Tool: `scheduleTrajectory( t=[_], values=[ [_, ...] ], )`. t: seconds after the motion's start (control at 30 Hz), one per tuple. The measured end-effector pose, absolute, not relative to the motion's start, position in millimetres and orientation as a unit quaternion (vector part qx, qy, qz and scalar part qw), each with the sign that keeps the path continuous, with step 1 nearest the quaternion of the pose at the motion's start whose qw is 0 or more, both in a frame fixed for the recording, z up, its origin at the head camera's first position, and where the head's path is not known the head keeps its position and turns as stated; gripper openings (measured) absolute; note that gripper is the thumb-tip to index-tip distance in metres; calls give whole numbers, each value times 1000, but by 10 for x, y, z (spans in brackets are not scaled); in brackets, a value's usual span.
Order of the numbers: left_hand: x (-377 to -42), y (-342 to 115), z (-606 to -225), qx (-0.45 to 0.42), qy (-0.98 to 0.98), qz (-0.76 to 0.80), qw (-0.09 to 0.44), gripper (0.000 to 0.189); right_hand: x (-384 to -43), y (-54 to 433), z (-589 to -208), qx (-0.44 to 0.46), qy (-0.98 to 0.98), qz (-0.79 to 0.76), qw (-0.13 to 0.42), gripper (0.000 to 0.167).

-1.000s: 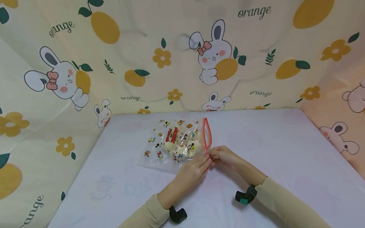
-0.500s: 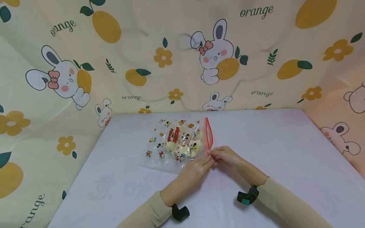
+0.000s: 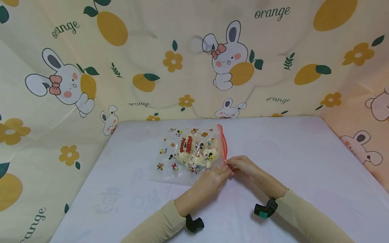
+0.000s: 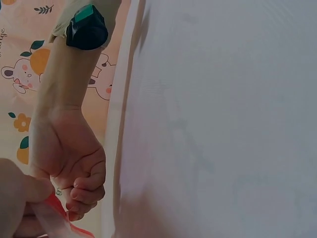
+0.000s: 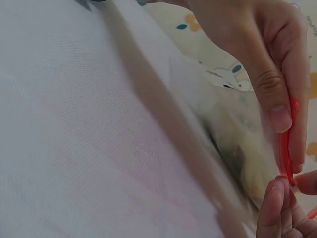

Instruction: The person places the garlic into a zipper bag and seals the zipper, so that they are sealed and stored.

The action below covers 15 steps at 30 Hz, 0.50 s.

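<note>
A clear zip bag [image 3: 164,173] with cartoon prints and a red zip strip [image 3: 224,145] lies on the table, holding pale cream lumps [image 3: 209,153] of a kind I cannot make out. My left hand [image 3: 208,182] pinches the near end of the red-edged mouth. In the right wrist view, the left thumb [image 5: 280,119] and fingers squeeze the strip. Close beside it, my right hand [image 3: 245,167] pinches the same edge with thumb and forefinger. The left wrist view has the right hand's other fingers [image 4: 86,191] curled. Farther up, the mouth's two red edges lie close together.
A white cloth covers the table [image 3: 282,145]. Behind it and at the sides hangs a cream backdrop [image 3: 188,50] printed with rabbits and oranges. Each wrist bears a black camera, the left one [image 3: 194,223] and the right one [image 3: 265,208].
Both hands and the bag's red edge have shifted slightly right. The gap between the mouth's two red edges has narrowed. Both hands keep their hold.
</note>
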<state>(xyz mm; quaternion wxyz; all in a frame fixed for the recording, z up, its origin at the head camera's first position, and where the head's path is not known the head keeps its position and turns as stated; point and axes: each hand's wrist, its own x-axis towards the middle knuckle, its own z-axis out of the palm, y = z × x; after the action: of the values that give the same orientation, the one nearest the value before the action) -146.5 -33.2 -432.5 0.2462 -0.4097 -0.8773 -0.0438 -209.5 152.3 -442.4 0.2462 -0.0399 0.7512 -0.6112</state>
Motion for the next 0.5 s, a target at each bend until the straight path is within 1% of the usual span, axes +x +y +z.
scheduleTrajectory(
  t=[0.13, 0.33, 0.5],
  values=[
    [-1464, -319, -4331, -407, -879, -44, 245, 28, -2078, 1531, -4390, -44, 750, -612, 246, 31],
    [-1452, -308, -4307, -406, -885, -49, 224, 29, -2088, 1545, -4398, -34, 736, -627, 253, 20],
    [-1452, -304, -4305, -407, -886, -42, 218, 30, -2110, 1551, -4412, -30, 739, -625, 249, 20]
  ],
)
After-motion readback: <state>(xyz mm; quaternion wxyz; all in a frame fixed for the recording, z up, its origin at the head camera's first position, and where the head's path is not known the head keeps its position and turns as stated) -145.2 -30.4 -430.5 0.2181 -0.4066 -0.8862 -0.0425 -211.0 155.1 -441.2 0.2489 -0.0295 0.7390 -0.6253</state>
